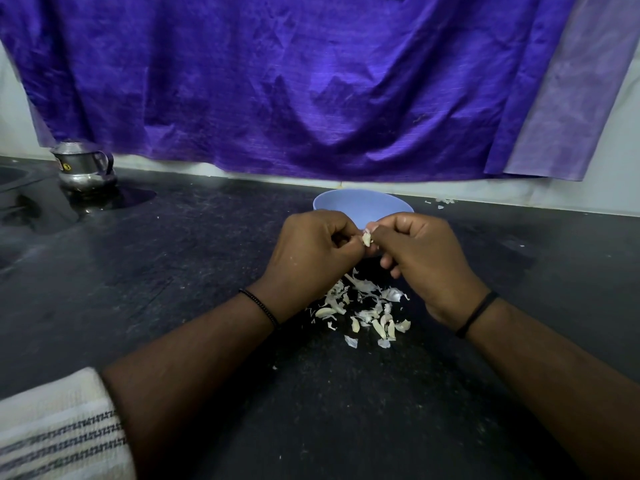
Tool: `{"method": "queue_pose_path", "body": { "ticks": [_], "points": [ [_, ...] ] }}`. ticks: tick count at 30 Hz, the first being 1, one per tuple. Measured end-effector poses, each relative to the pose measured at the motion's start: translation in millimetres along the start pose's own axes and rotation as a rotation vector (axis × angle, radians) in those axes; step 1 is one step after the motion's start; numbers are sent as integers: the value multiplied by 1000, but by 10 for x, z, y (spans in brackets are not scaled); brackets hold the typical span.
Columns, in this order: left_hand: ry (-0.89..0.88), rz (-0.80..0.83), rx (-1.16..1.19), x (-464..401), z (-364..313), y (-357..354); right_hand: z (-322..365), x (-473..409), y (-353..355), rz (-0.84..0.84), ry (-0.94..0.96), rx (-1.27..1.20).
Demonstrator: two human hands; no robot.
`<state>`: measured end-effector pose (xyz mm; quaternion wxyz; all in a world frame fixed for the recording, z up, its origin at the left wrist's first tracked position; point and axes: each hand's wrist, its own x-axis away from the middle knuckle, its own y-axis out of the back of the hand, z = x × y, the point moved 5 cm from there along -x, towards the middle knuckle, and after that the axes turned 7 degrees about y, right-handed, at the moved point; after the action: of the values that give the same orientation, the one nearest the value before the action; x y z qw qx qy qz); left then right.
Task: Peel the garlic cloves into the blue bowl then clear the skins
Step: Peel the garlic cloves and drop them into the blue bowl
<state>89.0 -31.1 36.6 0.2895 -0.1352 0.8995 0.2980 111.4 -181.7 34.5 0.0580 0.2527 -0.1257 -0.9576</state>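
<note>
A small pale garlic clove (366,239) is pinched between the fingertips of my left hand (311,252) and my right hand (420,258), held above the dark counter (194,271). Just behind my hands stands the blue bowl (360,203); my hands hide its front and I cannot see its contents. Below my hands lies a pile of white garlic skins (363,308) with a few cloves mixed in, spread over the counter.
A steel pot (83,166) with a handle stands at the back left. A purple cloth (311,81) hangs over the wall behind. A few skin scraps (443,201) lie by the wall at right. A striped white cloth (59,434) shows at bottom left.
</note>
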Motion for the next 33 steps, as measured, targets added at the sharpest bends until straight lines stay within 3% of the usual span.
{"method": "queue_pose_path", "body": {
  "ticks": [15,33],
  "points": [
    [126,-4,102,-1,39,15,-33,-23,-38,78,28,-46],
    [131,17,118,3,54,12,-63,-65,7,61,68,26]
  ]
}}
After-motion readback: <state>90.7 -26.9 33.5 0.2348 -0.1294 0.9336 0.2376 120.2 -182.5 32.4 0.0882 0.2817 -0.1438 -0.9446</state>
